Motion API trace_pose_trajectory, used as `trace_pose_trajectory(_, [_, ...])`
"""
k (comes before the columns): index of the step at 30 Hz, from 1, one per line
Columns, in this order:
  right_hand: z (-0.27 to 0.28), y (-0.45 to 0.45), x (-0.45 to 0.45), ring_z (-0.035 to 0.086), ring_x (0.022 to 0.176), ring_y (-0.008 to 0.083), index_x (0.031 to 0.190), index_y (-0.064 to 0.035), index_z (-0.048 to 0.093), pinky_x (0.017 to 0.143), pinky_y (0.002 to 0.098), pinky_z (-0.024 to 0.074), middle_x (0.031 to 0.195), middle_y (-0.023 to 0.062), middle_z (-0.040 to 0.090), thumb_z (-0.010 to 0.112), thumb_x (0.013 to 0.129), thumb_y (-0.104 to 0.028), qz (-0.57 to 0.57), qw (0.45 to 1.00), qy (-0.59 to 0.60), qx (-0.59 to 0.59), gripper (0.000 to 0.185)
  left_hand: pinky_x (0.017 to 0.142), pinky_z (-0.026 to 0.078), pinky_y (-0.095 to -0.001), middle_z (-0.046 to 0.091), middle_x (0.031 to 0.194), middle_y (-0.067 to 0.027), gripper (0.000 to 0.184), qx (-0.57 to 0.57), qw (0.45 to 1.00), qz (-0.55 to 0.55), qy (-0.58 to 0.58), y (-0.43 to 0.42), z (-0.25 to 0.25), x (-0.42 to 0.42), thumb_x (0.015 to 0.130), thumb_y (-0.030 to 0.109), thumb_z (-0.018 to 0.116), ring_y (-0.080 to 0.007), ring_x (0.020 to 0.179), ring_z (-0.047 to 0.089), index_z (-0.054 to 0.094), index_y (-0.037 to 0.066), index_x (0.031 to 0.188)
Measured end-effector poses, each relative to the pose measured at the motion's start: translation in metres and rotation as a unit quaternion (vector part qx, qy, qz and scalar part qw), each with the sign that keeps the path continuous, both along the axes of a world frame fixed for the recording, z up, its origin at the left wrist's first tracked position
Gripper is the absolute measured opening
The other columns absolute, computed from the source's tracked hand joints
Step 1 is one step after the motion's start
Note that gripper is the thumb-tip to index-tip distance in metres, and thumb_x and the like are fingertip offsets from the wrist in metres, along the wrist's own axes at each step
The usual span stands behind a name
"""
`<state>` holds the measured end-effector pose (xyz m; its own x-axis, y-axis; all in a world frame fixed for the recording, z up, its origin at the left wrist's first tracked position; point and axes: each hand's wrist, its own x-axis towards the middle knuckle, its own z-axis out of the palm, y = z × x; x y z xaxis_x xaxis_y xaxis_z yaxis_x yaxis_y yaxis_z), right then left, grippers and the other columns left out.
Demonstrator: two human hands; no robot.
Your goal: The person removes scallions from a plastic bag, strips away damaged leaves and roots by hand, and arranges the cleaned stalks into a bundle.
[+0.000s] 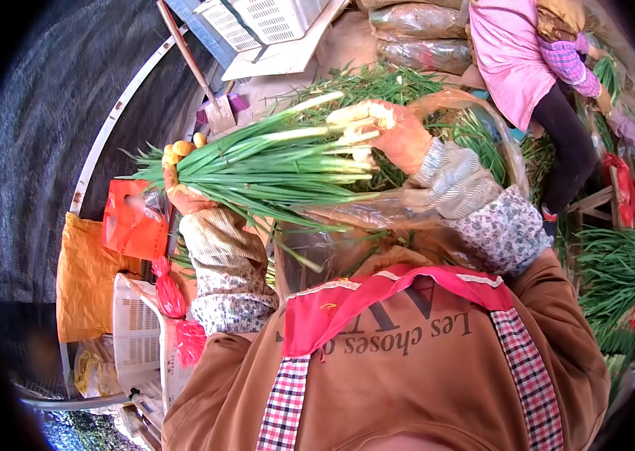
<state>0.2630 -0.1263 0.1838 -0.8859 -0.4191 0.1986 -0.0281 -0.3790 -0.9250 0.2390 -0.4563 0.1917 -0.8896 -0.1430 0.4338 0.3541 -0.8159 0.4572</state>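
A large bunch of green onions (280,156) lies sideways in front of my chest, leaves to the left and white root ends to the right. My left hand (185,177) is closed around the leafy end, yellow coverings showing on its fingertips. At the white ends is my right hand (389,134), its fingers bent and the thumb near the stalks. It seems to pinch some stalk ends, though the exact contact is partly hidden. One stalk at the top sticks out apart from the others. Clear plastic sheeting (366,213) sits beneath the bunch.
Loose green onions (377,86) are heaped behind my hands. A shovel (220,113) and white crate (276,22) stand at the back left. An orange-red bag (137,218) and red twine (171,289) hang at left. Another person (513,60) bends at right beside more greens (614,263).
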Motion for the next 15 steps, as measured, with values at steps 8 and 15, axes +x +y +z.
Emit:
trace_pose_trajectory(8, [0.017,0.0,0.02,0.056,0.088,0.0089,0.115,0.0001,0.051,0.071,0.0225,0.0461,0.104,0.0051,0.059,0.056,0.078,-0.004,0.037,0.995,0.062,0.07,0.038,0.09,0.04,-0.0446,0.052,0.088,-0.0016,0.022,-0.024,0.996,-0.014,0.084,-0.005,0.004,0.0,0.083,0.022,0.05,-0.0225,0.088,0.05,0.05,0.008,0.101])
trace_pose_trajectory(15, [0.006,-0.013,0.019,0.06,0.071,0.0214,0.094,-0.013,0.058,0.067,0.0295,0.0486,0.081,0.0044,0.062,0.053,0.08,-0.018,-0.214,0.82,0.377,0.373,0.016,0.091,0.041,-0.0429,0.053,0.087,-0.0023,0.021,0.002,0.991,-0.072,0.112,0.001,0.013,0.001,0.083,0.023,0.05,-0.0198,0.088,0.052,0.053,0.008,0.097])
